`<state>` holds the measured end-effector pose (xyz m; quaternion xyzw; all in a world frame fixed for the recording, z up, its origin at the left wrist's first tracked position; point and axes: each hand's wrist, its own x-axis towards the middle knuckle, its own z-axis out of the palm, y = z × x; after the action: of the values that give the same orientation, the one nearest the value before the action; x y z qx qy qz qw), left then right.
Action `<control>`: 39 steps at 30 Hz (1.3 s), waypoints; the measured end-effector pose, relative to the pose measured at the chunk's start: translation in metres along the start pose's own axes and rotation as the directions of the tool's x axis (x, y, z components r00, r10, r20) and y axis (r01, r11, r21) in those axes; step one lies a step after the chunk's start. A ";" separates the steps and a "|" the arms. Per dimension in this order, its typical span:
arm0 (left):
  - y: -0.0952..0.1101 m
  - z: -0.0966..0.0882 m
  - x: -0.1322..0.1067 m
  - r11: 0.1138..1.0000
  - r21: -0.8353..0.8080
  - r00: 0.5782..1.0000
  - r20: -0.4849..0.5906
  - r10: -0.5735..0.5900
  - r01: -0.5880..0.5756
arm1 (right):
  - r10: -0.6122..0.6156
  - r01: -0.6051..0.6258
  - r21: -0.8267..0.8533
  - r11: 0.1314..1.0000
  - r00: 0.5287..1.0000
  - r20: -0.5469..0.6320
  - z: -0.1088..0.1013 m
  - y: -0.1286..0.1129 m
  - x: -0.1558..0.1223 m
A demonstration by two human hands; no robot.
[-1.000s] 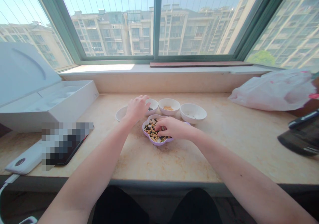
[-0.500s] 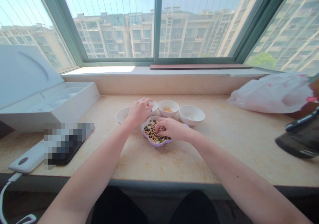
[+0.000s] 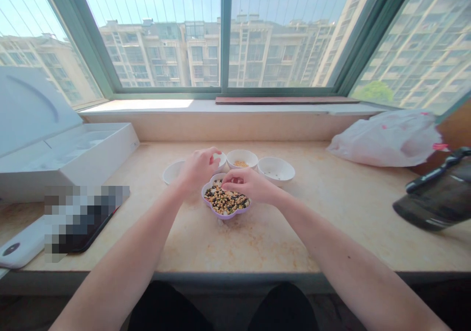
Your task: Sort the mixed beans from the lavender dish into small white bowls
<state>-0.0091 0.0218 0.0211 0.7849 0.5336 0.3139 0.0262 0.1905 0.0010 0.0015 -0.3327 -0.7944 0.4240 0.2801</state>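
A purple flower-shaped dish (image 3: 225,214) full of mixed black, yellow and white beans sits on the stone counter (image 3: 279,233). Behind it stand several small white bowls: one at the left (image 3: 172,172), one half hidden by my left hand, one holding yellow beans (image 3: 242,158), and one at the right (image 3: 275,169). My left hand (image 3: 196,169) hovers at the dish's back left edge with its fingers curled in a pinch. My right hand (image 3: 247,184) is raised just over the dish's back edge, fingertips pinched together. What either pinch holds is too small to see.
An open white box (image 3: 69,157) stands at the left, with a white power bank (image 3: 18,247) and a dark phone in front of it. A white plastic bag (image 3: 386,137) and a dark bottle (image 3: 434,198) lie at the right. The window sill runs behind.
My right hand has lifted out of the mixed beans toward the dish's back edge. My left hand has drawn back from the second bowl toward the dish. The camera has shifted slightly.
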 end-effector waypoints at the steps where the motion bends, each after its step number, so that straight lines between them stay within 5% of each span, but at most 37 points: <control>1: 0.001 0.003 -0.004 1.000 0.009 1.000 0.022 0.015 -0.015 | 0.016 -0.016 0.125 0.992 1.000 0.005 -0.001 -0.001 -0.001; 6: 0.006 0.004 -0.017 0.993 0.004 0.976 0.185 0.115 -0.118 | 0.060 -0.061 0.616 0.786 0.998 0.023 -0.010 -0.011 -0.005; 10: 0.013 0.000 -0.021 0.974 0.016 0.927 0.310 0.210 -0.226 | 0.059 -0.007 0.704 0.710 0.997 -0.050 -0.023 -0.015 -0.006; 13: 0.018 -0.001 -0.024 0.959 0.002 0.875 0.411 0.256 -0.282 | 0.066 0.048 0.567 0.822 0.982 -0.179 -0.037 -0.010 -0.004; 16: 0.019 0.002 -0.026 0.943 -0.032 0.815 0.495 0.302 -0.330 | 0.020 0.052 0.170 0.984 0.919 -0.393 -0.053 0.001 -0.003; 18: 0.020 0.005 -0.026 0.936 -0.054 0.784 0.531 0.322 -0.348 | -0.045 -0.067 -0.204 0.977 0.865 -0.499 -0.064 0.006 -0.004; 20: 0.020 0.009 -0.026 0.929 -0.060 0.762 0.554 0.335 -0.366 | -0.087 -0.200 -0.440 0.876 0.830 -0.551 -0.074 0.010 -0.007; 27: 0.024 0.018 -0.028 0.913 -0.071 0.762 0.527 0.377 -0.403 | -0.022 -0.379 -0.575 0.725 0.822 -0.569 -0.100 0.014 -0.016; 33: 0.026 0.028 -0.028 0.892 -0.104 0.753 0.499 0.429 -0.439 | 0.172 -0.507 -0.635 0.583 0.841 -0.513 -0.116 0.021 -0.020; 39: 0.028 0.033 -0.028 0.878 -0.148 0.741 0.484 0.466 -0.455 | 0.408 -0.602 -0.636 0.482 0.797 -0.445 -0.123 0.030 -0.023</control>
<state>0.0246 -0.0047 -0.0072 0.9459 0.2941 0.0989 0.0945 0.3027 0.0562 0.0315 -0.6848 -0.7214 0.0767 0.0688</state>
